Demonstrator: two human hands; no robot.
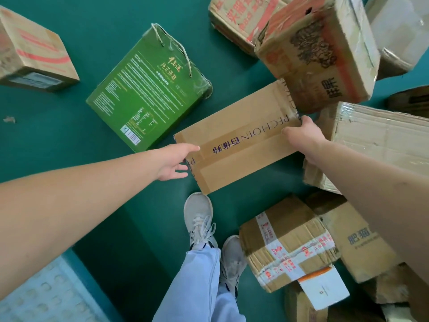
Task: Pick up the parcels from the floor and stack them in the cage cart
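My right hand (301,133) grips the far end of a flat brown cardboard parcel (241,138) with clear tape and dark lettering — fingers curled over its edge. My left hand (176,161) — fingers spread — touches its near end. The parcel sits over the green floor (69,126), beside a green gift box with rope handles (148,89).

A green floor (92,31), a scrap of debris (9,119), pale sneakers (198,217), light trousers (199,287) and a white perforated panel (46,296).
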